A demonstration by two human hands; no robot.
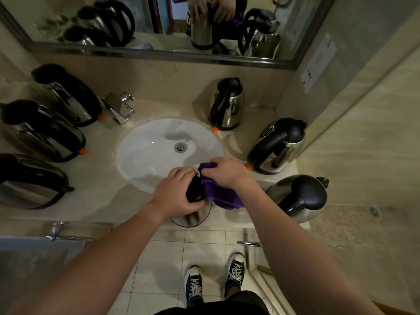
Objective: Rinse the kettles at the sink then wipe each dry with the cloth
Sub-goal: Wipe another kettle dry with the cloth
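The shiny kettle (pixel 193 214) at the counter's front edge looks hard and slippery, so the left hand (pixel 175 192) grips its black top while the right hand (pixel 227 172) squeezes the soft purple cloth (pixel 223 196) against it

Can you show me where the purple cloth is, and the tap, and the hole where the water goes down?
purple cloth (pixel 225 196): head view, on the bunched folds below the right hand.
tap (pixel 119 106): head view, on its shiny body.
drain hole (pixel 180 147): head view, on the metal plug in the sink.

Upright steel kettle (pixel 193 215) at counter's front edge, purple cloth (pixel 223 196) against its top.
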